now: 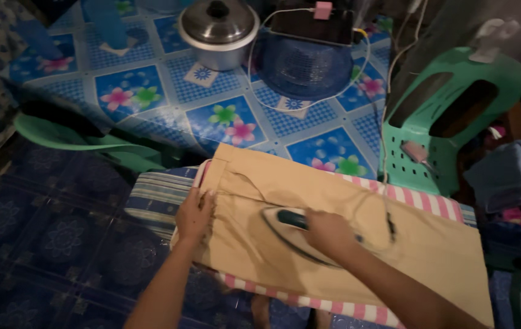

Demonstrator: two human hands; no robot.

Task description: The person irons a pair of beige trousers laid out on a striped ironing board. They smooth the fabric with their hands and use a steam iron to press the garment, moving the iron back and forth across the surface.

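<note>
A tan pair of trousers [394, 244] lies flat on a pink-and-white striped pad [422, 201] over a blue striped cloth [154, 198]. My right hand [327, 231] grips the dark handle of a clothes iron [285, 222] that rests on the trousers near the middle. My left hand [194, 213] presses flat on the waist end of the trousers, fingers spread, just left of the iron. The iron's cord [388, 222] runs over the fabric to the right and up toward the back.
Behind the pad is a table with a blue flowered cover [169, 103] holding a metal pot with lid [219, 30] and a blue mesh basket [303, 64]. A green plastic chair [449, 109] stands at right beside folded clothes [507, 173]. Dark patterned floor [47, 237] lies left.
</note>
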